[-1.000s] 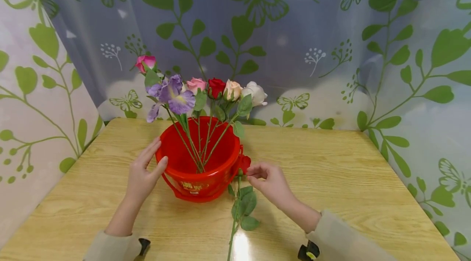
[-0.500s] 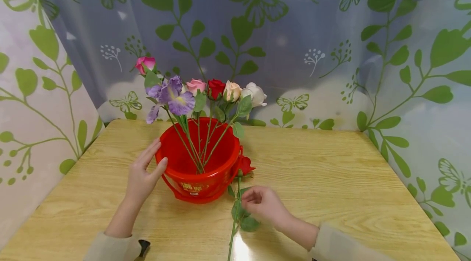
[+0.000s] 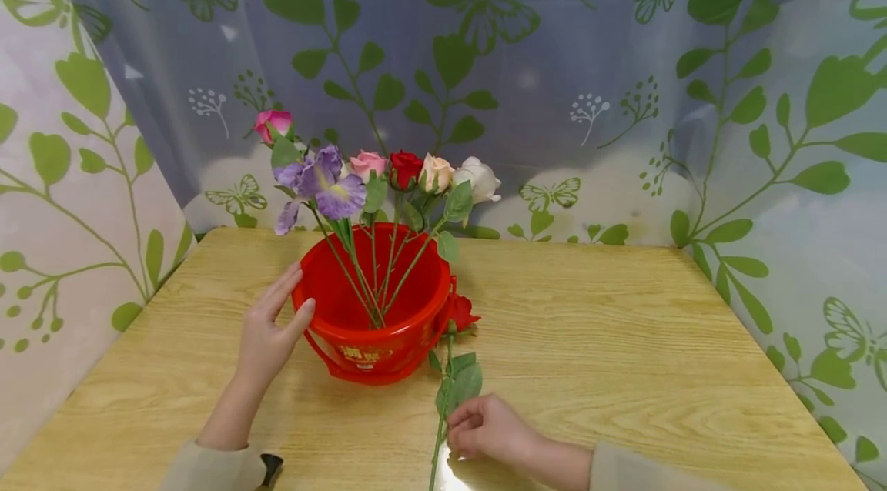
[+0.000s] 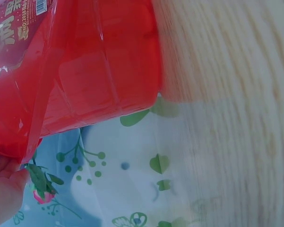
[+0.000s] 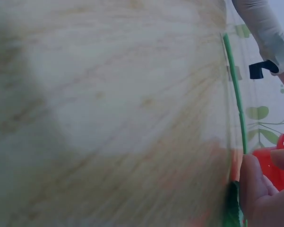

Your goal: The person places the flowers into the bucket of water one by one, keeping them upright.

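Observation:
A red bucket (image 3: pixel 377 356) with gold lettering stands on the table. It holds several artificial flowers, among them a purple iris (image 3: pixel 336 187) and a white rose (image 3: pixel 476 179). My left hand (image 3: pixel 273 333) rests against the bucket's left rim, its fingers and thumb fairly straight. Beside the bucket's right side lies a red rose (image 3: pixel 462 314) on a long green stem (image 3: pixel 438 441), its leaves (image 3: pixel 463 383) flat on the wood. My right hand (image 3: pixel 492 429) is at this stem below the leaves, fingers loosely bent. In the right wrist view the stem (image 5: pixel 236 90) runs past my fingertips.
The wooden table (image 3: pixel 624 352) extends to a printed curtain (image 3: pixel 575 29) at the back and sides. At the left cuff a black strap (image 3: pixel 270 468) shows. The bucket's handle (image 3: pixel 453 287) hangs on its right side.
My right hand has moved down along the red rose, from its bloom past the leaves to the lower stem. The rose lies in place. My left hand stays on the bucket rim.

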A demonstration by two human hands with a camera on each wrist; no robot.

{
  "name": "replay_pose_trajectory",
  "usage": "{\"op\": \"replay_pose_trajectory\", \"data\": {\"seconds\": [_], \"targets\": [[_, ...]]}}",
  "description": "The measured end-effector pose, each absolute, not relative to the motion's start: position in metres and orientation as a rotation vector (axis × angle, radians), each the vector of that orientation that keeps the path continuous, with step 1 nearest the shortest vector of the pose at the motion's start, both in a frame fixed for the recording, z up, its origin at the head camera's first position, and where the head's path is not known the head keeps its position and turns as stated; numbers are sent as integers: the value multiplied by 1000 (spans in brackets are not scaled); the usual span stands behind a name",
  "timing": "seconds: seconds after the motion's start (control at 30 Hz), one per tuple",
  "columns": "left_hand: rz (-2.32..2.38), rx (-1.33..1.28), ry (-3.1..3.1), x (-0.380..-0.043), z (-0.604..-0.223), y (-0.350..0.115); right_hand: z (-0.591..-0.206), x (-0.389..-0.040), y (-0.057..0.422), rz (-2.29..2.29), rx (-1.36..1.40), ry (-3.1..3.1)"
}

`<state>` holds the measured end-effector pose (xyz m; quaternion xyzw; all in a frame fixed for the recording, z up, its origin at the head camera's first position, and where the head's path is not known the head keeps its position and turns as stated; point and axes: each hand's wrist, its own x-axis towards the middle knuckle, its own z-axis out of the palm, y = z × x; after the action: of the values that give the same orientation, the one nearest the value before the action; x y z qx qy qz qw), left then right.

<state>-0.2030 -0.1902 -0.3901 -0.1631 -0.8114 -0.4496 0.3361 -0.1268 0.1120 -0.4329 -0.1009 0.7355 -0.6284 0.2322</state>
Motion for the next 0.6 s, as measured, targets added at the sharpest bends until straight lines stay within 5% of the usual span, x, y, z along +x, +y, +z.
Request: {"op": "replay_pose_trajectory", "data": {"seconds": [0.6], "targets": [[-1183,-417,-2123,-202,-390,-189,-443,-122,104,-1795,34,1868]]}}
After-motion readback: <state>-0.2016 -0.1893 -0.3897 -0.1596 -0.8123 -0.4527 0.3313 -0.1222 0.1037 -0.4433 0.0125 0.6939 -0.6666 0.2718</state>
